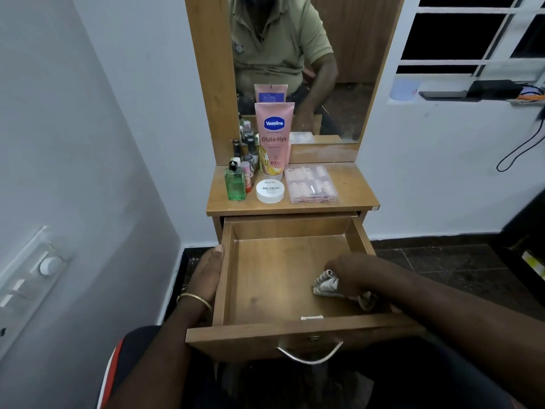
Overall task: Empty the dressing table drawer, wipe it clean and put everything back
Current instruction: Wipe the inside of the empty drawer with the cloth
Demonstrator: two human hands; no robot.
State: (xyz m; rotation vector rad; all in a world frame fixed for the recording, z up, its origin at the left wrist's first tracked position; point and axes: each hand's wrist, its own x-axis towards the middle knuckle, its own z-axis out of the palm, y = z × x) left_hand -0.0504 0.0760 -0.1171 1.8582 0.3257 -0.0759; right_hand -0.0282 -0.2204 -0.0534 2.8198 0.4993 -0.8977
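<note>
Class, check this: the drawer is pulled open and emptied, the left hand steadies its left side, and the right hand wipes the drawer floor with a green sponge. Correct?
Not quite. The head view shows the right hand holding a striped cloth, not a green sponge. The rest stands: the drawer is open and emptied, and the left hand steadies its left side.

Home bedroom corner: wooden dressing table (348,199) with mirror (295,69), lotion tube (274,137), nail polish bottles (246,160); barred window (472,33) far right, wall switches (32,276) near left.

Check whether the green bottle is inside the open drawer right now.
No, the green bottle stands on the tabletop, while the drawer holds only the cloth under the right hand.
</note>
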